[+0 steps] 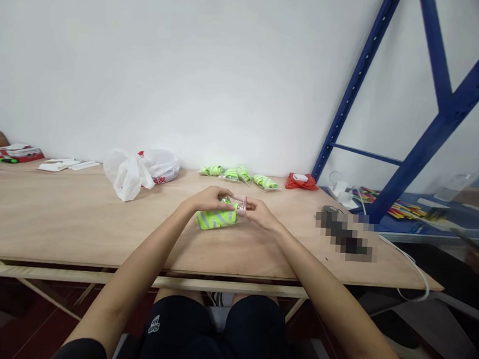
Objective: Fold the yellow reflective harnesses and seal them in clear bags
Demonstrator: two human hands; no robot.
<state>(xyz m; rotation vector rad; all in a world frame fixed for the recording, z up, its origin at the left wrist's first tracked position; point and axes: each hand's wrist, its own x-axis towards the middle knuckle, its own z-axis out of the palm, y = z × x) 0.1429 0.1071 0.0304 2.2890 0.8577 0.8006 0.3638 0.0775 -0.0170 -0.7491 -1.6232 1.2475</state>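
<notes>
Just above the tabletop, in the middle of the view, is a clear plastic bag with neon yellow-green, grey-striped folded material point(216, 218) inside. My left hand point(212, 198) arches over its upper side, with the fingers curled onto the bag near its right end. My right hand point(259, 212) pinches the clear end of the bag from the right, where a red line shows along the edge. Both hands are closed on the same bag. Some fingertips are hidden behind the plastic, and what the material is exactly cannot be made out.
Several similar green bagged packs point(231, 173) lie along the wall. A red bundle point(300, 181) sits to their right, white plastic bags point(141, 172) to their left. A blue metal frame point(423, 137) rises at right, with a white cable point(412, 262) near the table edge point(233, 276).
</notes>
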